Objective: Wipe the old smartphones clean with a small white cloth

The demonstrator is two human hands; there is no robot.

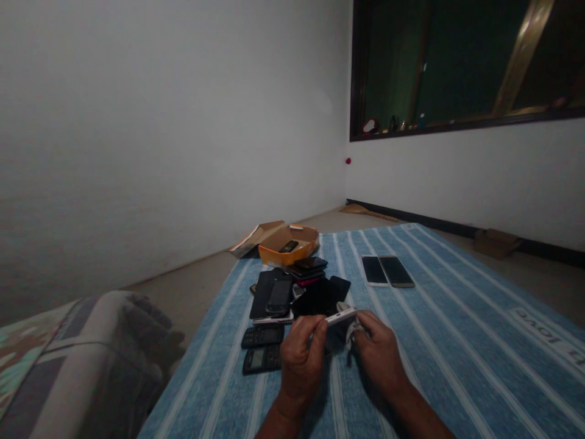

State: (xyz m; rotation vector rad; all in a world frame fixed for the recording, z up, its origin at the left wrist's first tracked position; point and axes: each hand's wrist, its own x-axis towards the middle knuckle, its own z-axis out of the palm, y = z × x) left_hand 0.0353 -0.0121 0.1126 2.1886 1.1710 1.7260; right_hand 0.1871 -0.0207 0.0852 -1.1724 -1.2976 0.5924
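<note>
Between my two hands is a white-edged phone [340, 316], held edge-on toward me. My left hand [302, 356] pinches its left end between thumb and fingers. A pale cloth [351, 334] is bunched in my right hand [380, 353], pressed against the phone's right end. Just beyond lies a heap of dark phones, with a black slider-like phone [279, 297] on its left side. Two keypad phones, one upper [262, 336] and one lower [260, 360], lie left of my left hand, which partly hides the lower one.
A white phone [373, 271] and a gold phone [397, 272] lie side by side at right on the blue striped cloth [439, 341]. Behind the heap an open orange box [289, 244] holds a small phone. Draped fabric [105, 366] is at lower left.
</note>
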